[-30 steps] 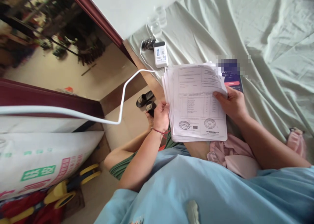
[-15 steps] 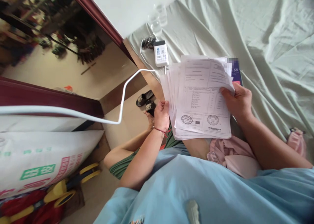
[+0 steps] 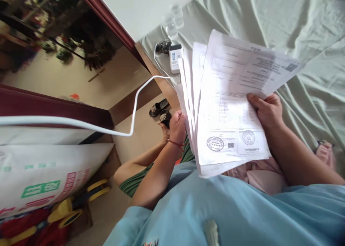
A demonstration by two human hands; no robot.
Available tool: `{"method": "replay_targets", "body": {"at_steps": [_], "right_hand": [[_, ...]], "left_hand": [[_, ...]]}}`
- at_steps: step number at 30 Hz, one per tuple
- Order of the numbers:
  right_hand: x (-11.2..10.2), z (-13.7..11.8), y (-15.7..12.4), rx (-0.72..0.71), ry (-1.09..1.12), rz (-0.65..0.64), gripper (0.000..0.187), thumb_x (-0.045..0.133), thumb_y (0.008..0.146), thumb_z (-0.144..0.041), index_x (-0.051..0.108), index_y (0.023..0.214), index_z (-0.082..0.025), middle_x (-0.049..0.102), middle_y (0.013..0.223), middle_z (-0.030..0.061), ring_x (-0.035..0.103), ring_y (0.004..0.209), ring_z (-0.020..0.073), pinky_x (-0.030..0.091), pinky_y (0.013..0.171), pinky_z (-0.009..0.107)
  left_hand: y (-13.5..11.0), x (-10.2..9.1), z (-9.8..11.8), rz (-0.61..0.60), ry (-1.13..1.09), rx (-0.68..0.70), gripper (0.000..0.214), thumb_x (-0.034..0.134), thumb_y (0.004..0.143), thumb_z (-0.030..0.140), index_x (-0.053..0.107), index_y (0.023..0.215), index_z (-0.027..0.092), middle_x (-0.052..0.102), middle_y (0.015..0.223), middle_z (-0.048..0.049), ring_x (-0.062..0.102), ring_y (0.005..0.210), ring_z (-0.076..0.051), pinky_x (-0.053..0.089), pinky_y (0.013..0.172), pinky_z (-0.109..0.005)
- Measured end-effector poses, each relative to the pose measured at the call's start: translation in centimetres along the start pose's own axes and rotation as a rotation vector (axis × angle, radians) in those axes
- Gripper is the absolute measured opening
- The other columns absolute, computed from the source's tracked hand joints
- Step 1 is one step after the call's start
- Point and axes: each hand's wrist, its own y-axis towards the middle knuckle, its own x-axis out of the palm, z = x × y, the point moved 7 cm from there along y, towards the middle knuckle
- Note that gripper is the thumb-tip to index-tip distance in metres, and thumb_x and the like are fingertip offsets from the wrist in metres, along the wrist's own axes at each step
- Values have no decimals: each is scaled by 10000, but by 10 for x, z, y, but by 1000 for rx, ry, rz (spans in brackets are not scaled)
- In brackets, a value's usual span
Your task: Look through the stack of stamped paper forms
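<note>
The person's left grip pinches the left edge of fanned white printed paper sheets; the right grip pinches their right side above wrinkled pale-green cloth

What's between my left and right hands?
In the head view, the papers fill the stretch between the left hand and right hand, fanned at the left edge.

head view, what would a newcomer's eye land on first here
The stamped printed sheets would likely draw the eye first, fanned between the left hand and the right hand, right of the picture's centre. Next, a white cable runs in from the left edge. A white sack with green and reddish print lies at lower left.
</note>
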Motion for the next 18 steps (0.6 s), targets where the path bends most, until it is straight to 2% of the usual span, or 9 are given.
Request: {"method": "replay_targets", "body": {"at_steps": [5, 11, 18], "right_hand": [[2, 8, 1, -13, -142, -44, 99, 878, 771, -365, 832, 823, -294, 820, 901, -4, 736, 751, 209, 636, 727, 377], [5, 13, 2, -67, -324, -89, 61, 800, 837, -331, 820, 863, -280, 805, 876, 8, 714, 713, 214, 601, 610, 364], [4, 12, 2, -106, -369, -96, 65, 785, 866, -352, 814, 902, -306, 808, 899, 2, 721, 714, 223, 610, 613, 379]], "left_hand": [[-2, 5, -8, -40, -111, -9, 141, 707, 885, 322, 682, 832, 193, 650, 782, 7, 579, 770, -160, 475, 737, -279], [0, 9, -29, -24, -248, -8, 252, 738, 899, 447, 659, 918, 208, 655, 831, 16, 604, 779, -144, 495, 770, -265], [-1, 7, -29, -3, -239, 56, 323, 669, 959, 531, 677, 935, 209, 684, 870, -8, 636, 829, -167, 521, 822, -296]]}}
